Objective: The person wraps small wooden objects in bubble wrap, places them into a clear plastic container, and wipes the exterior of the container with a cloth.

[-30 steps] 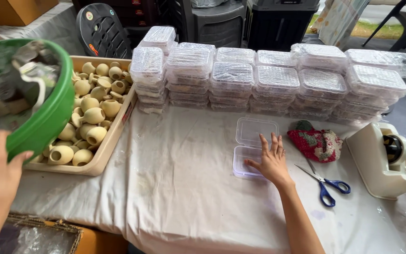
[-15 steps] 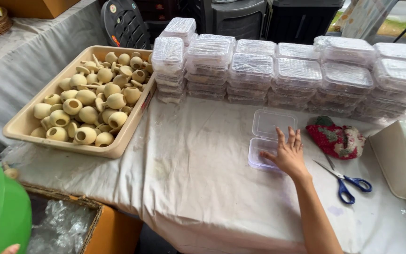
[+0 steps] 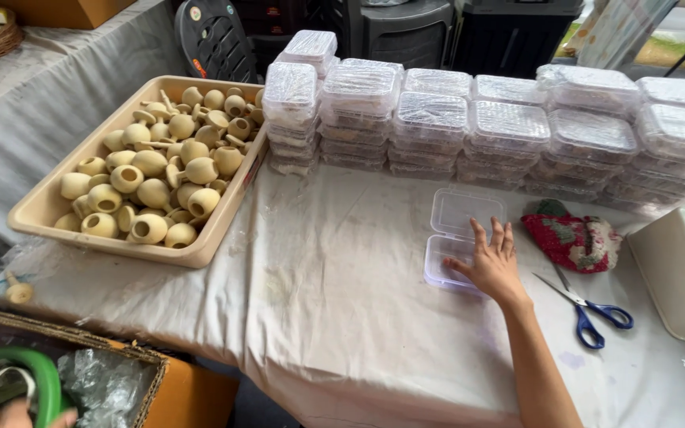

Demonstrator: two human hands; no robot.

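Observation:
My right hand point(image 3: 491, 263) lies flat with spread fingers on an open, clear, hinged plastic box point(image 3: 458, 236) on the white cloth. My left hand point(image 3: 16, 414) shows only at the bottom left corner, gripping the rim of a green bowl point(image 3: 35, 371) lowered into a cardboard box point(image 3: 132, 366) that holds crumpled clear plastic. A beige tray point(image 3: 45, 208) filled with several round tan clay pots sits at the left of the table.
Stacks of closed clear plastic boxes point(image 3: 469, 127) run along the table's back. Blue-handled scissors point(image 3: 592, 309), a red patterned cloth point(image 3: 574, 239) and a cream tape dispenser point(image 3: 678, 273) lie right of my right hand. One small clay piece point(image 3: 17, 292) rests near the left edge.
The green bowl has gone down from in front of the tray to the cardboard box beside the table. My right hand has stayed on the open clear box.

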